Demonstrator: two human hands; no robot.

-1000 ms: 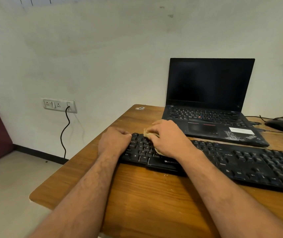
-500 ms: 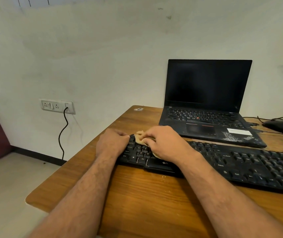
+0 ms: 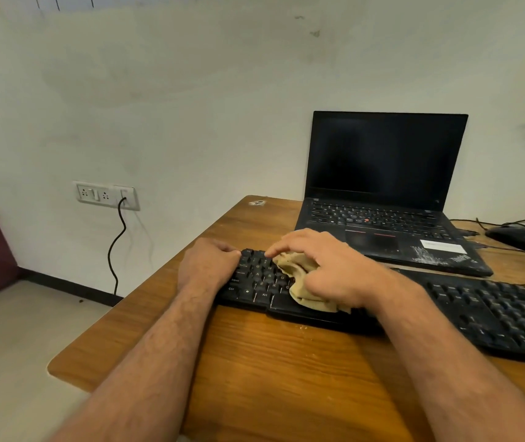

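Over on the left, a white plastic wall socket plate [image 3: 105, 194] with a black power cable [image 3: 117, 247] dangling from it to the floor; then the brown wooden table [image 3: 270, 378] comes in. Here's the left hand [image 3: 208, 263], fingers curled round the left end of the long black computer keyboard [image 3: 478, 311], gripping it where it lies flat along the table's near side. Next, the crumpled tan cloth [image 3: 299, 282], sitting right on the keys of the keyboard's left half, just beside the left hand. The right hand [image 3: 328, 269] is clamped on that cloth, fingers bent over the top of it, index finger reaching out to the keys. Behind, touching nothing, an open black laptop [image 3: 382, 193] with a dark screen; far right, a black computer mouse [image 3: 519, 239] with thin cables around it.
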